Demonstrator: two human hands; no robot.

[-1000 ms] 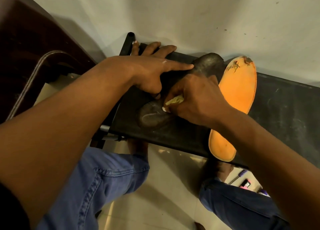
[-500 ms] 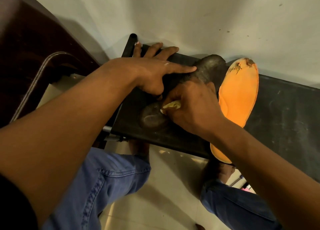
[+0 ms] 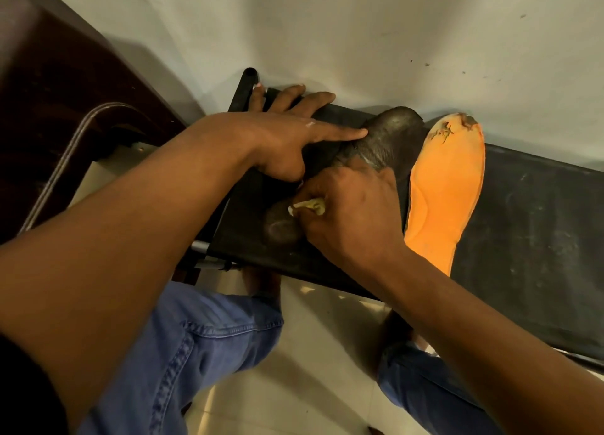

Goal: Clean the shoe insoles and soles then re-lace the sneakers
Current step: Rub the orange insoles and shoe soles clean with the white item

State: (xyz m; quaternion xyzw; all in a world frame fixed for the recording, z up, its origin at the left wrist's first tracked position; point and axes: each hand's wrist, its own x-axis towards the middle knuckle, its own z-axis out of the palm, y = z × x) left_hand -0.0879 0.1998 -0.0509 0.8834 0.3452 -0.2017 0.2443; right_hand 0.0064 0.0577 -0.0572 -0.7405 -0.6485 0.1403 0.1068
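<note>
A dark grey insole (image 3: 389, 140) lies on the black bench (image 3: 536, 238), its toe toward the wall. My left hand (image 3: 287, 133) presses it flat, fingers spread and straight, index finger pointing along it. My right hand (image 3: 353, 218) grips a small yellowish cloth wad (image 3: 309, 205) and presses it on the insole's middle, hiding that part. The heel end (image 3: 281, 230) shows below the wad. An orange insole (image 3: 447, 192) with a torn toe lies just right of the dark one.
A pale wall (image 3: 327, 25) runs right behind the bench. A dark wooden chair (image 3: 65, 91) stands at the left. My knees in blue jeans (image 3: 202, 343) sit below the bench's front edge, over a tiled floor (image 3: 310, 353).
My right hand with the wad has slid a little up the dark insole toward its toe. My left hand holds in place.
</note>
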